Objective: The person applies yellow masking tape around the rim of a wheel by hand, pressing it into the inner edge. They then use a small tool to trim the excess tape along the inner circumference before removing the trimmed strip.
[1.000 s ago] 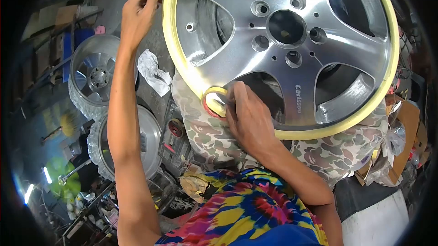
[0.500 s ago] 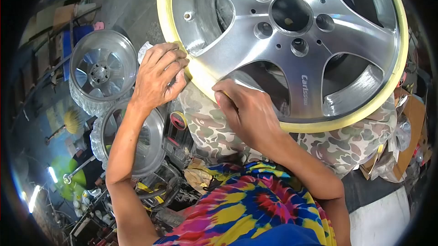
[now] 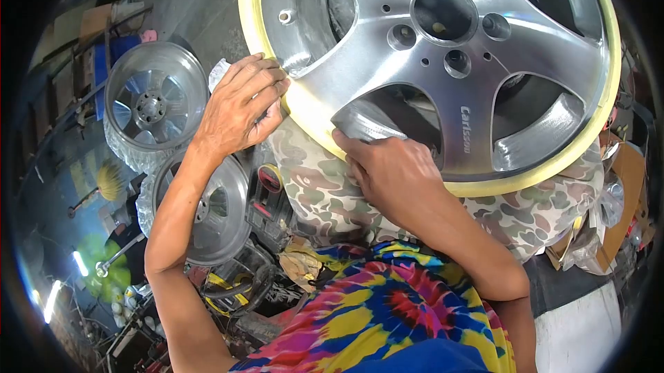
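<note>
A silver alloy wheel, lettered "Carlsson" on one spoke, lies across my lap on camouflage cloth. Yellow masking tape runs around its outer rim. My left hand has its fingers curled over the taped edge at the left. On the lower left of the rim, my right hand presses the tape with its index finger, thumb tucked beneath and the other fingers folded. Whatever lies under those fingers is hidden. Crumpled white material shows beside my left hand.
Two more wheels stand at the left, an upper one and a lower one, with clear plastic around them. Below are a brush, a green fan and cluttered tools. Cardboard and plastic lie at the right.
My right hand has slid slightly right and down along the taped rim, its index finger straighter. My left hand stays at the edge, its forearm shifted a little left. The wheel barely moved.
</note>
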Available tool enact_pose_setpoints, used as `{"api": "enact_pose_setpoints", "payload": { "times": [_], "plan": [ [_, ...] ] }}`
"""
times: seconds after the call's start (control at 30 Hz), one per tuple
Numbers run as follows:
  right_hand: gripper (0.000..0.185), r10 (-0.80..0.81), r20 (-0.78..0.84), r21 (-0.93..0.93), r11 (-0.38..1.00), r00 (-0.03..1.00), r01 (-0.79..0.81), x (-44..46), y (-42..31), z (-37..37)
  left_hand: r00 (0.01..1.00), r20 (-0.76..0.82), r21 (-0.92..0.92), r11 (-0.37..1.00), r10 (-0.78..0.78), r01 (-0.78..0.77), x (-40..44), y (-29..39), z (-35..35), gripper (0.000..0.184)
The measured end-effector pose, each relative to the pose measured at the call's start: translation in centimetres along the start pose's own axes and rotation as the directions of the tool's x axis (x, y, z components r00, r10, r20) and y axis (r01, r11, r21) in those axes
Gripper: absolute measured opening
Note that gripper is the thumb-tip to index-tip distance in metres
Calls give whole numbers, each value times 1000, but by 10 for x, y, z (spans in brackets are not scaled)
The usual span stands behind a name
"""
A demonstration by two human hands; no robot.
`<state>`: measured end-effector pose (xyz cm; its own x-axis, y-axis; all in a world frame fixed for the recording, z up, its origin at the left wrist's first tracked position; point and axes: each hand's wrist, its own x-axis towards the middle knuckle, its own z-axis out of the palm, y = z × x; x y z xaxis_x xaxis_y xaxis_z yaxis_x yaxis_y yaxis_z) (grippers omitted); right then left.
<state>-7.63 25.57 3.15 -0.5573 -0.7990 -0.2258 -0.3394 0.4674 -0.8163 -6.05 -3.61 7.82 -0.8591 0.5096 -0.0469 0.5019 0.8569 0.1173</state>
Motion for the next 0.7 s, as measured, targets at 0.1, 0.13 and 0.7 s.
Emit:
{"api": "enact_pose_setpoints", "payload": {
  "times": [0.1, 0.13, 0.7],
  "plan": [
    [43, 1, 87, -46, 999, 996, 3, 7, 3, 5, 999, 30, -7, 1000, 13, -13, -1, 1, 2, 32],
    [46, -39, 103, -72, 996, 994, 46, 8, 4, 5, 999, 31, -8, 1000, 13, -13, -3, 3, 4, 32],
    [43, -19, 92, 56, 998, 996, 14, 4, 14, 5, 980, 200, -132, 991, 3, 24, -17, 49, 27, 48]
  ]
}}
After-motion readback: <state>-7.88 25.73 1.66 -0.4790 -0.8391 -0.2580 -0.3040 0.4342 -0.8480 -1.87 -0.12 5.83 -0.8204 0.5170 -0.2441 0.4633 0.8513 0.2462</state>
